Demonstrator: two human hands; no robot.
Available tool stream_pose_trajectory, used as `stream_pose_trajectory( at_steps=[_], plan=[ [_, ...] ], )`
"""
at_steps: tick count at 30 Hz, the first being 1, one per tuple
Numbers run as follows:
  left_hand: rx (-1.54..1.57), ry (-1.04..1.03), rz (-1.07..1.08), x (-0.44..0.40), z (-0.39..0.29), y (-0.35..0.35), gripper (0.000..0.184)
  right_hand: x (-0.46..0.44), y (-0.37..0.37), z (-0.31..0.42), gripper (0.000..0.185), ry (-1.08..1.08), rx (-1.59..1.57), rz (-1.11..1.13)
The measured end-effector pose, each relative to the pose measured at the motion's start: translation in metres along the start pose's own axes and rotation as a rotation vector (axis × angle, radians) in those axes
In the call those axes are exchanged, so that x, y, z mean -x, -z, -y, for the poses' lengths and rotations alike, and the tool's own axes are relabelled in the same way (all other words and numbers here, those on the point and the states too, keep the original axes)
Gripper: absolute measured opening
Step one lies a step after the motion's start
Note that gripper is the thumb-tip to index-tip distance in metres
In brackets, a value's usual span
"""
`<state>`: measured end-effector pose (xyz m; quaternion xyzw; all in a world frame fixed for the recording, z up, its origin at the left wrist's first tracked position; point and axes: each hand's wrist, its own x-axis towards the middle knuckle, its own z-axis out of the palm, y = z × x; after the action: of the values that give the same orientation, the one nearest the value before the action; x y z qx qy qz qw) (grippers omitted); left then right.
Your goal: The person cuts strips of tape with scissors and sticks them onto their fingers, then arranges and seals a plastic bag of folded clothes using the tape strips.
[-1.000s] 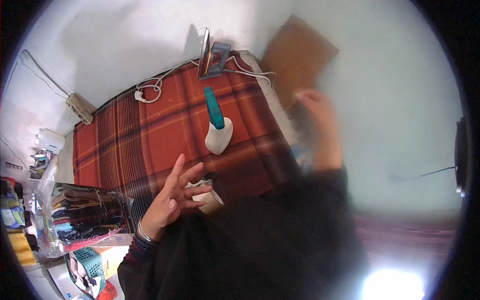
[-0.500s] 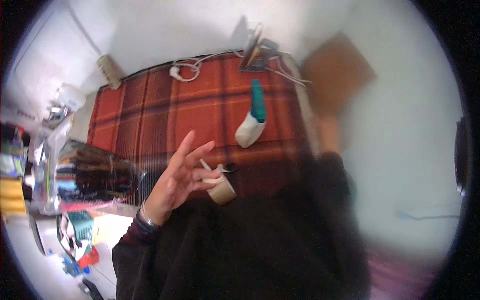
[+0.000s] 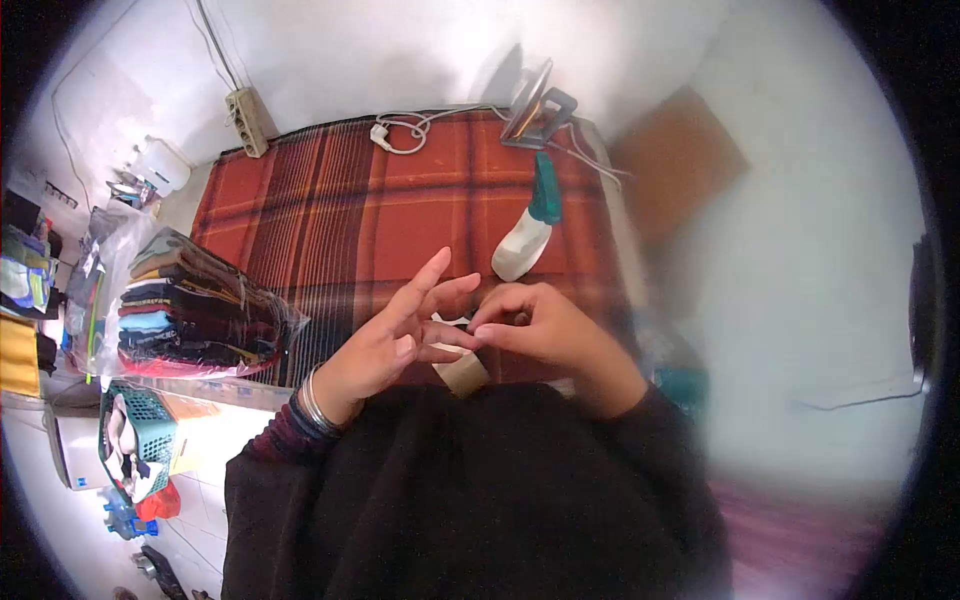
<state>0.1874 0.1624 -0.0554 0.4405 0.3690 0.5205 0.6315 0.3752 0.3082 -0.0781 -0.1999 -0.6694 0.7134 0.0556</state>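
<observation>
My left hand (image 3: 405, 325) hovers over the near part of the plaid cloth with its fingers spread, and bracelets circle its wrist. Close against its lower fingertips, my right hand (image 3: 535, 322) has thumb and fingers pinched together. What sits in that pinch, if anything, is hidden. Below both hands lies a tan roll of tape (image 3: 462, 373), partly covered by my left fingers. A small white and dark item shows between the hands, too covered to name. Beyond my right hand a white spray bottle (image 3: 522, 245) with a green top lies on the cloth.
An iron (image 3: 540, 115) stands at the far edge, its white cord and plug (image 3: 380, 135) alongside. A power strip (image 3: 245, 122) leans at the back left. Bagged folded clothes (image 3: 195, 310) sit left, above a green basket (image 3: 150, 420). Red plaid cloth (image 3: 400, 210) covers the table.
My right hand has come in from the far right edge to meet my left fingertips. My left hand has shifted slightly right, fingers still spread. The view has moved a little.
</observation>
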Motion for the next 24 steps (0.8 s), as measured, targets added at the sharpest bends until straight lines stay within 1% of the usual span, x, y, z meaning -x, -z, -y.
stream_pose_trajectory(
  at_steps=[2,3,4,5,6,7,8,9,10,11,13,15,16,18,19,21,22,23,24],
  plan=[
    [0.000,0.007,-0.004,0.007,0.001,-0.002,0.105,-0.001,-0.004,0.003,0.016,0.250,0.185,-0.008],
    [0.004,0.013,-0.011,0.009,0.001,-0.003,0.105,0.002,-0.007,0.007,0.016,0.253,0.190,-0.011],
    [0.002,0.008,-0.008,0.012,0.000,-0.004,0.105,0.008,-0.011,0.014,0.014,0.384,0.283,-0.289],
    [0.002,-0.006,-0.053,0.015,0.000,-0.004,0.104,0.012,-0.012,0.018,0.012,0.512,0.373,-0.570],
    [0.005,-0.019,-0.097,0.018,-0.001,-0.004,0.103,0.017,-0.007,0.021,0.011,0.526,0.323,-0.691],
    [0.006,-0.019,-0.090,0.020,-0.001,-0.004,0.103,0.025,0.004,0.022,0.010,0.534,0.271,-0.815],
    [0.018,-0.051,-0.142,0.022,0.000,-0.002,0.102,0.030,0.019,0.011,0.012,0.520,0.138,-0.846],
    [0.032,-0.077,-0.184,0.022,0.002,-0.001,0.102,0.041,0.026,0.002,0.012,0.512,0.143,-0.871],
    [-0.026,-0.168,-0.181,0.021,0.006,0.001,0.097,0.054,0.032,-0.007,0.014,0.353,0.088,-0.931],
    [-0.018,-0.155,-0.142,0.020,0.005,0.001,0.097,0.069,0.039,-0.019,0.016,0.195,0.029,-0.994],
    [0.016,-0.217,-0.383,0.018,0.001,0.001,0.093,0.104,0.051,-0.080,0.018,0.005,-0.116,-1.221],
    [0.084,-0.409,-0.275,0.016,0.010,0.026,0.088,0.144,0.049,-0.146,0.017,-0.020,-0.392,-1.334],
    [0.097,-0.387,-0.249,0.014,0.009,0.034,0.088,0.157,0.041,-0.169,0.017,-0.032,-0.398,-1.369],
    [0.082,-0.475,-0.397,0.007,0.005,0.045,0.086,0.175,0.028,-0.198,0.017,-0.153,-0.769,-1.499],
    [0.085,-0.460,-0.376,0.002,0.005,0.049,0.086,0.179,0.023,-0.208,0.017,-0.153,-0.781,-1.522],
    [0.044,-0.552,-0.510,-0.011,0.004,0.057,0.081,0.182,0.016,-0.227,0.019,-0.148,-0.891,-1.500],
    [0.039,-0.560,-0.540,-0.019,0.003,0.058,0.081,0.180,0.016,-0.240,0.019,-0.125,-0.884,-1.460],
    [0.038,-0.552,-0.520,-0.026,0.004,0.062,0.081,0.181,0.017,-0.252,0.019,-0.118,-0.896,-1.477],
    [-0.020,-0.579,-0.555,-0.033,0.007,0.068,0.078,0.174,0.016,-0.249,0.019,-0.125,-1.046,-1.530]
  ],
)
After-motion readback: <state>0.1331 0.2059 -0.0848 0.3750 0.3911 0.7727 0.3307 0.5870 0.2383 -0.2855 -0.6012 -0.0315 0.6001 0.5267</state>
